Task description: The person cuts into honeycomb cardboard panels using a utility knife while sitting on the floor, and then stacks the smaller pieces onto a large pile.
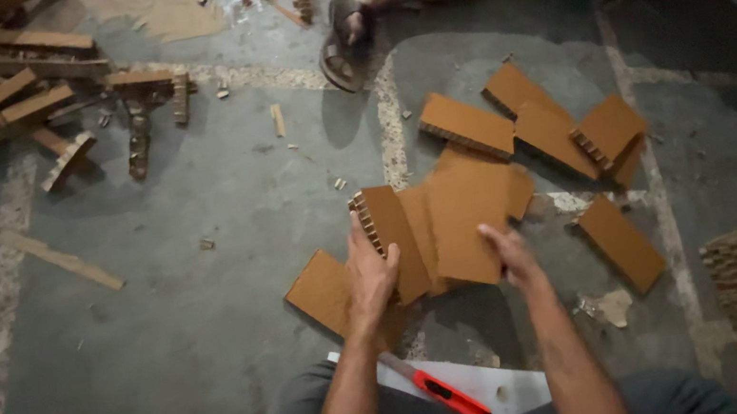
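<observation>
Gathering step: the left hand [370, 274] and right hand [512, 254] close their fingers on brown cardboard pieces [448, 225] above the red-handled cutter [448, 396]; squaring the stack seems the next need.

Grey stone floor [191, 309] bears cardboard pieces [622, 243] and wood scraps [7, 94].

Matt brown honeycomb cardboard pieces [470, 212] lie on rough grey stone floor [188, 290].

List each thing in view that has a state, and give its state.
Left hand: gripping a brown honeycomb cardboard block, tilted on edge.
Right hand: holding a flat brown cardboard panel.
Red utility knife: lying on a white sheet, untouched.
Loose cardboard blocks: scattered flat on the floor.
</observation>
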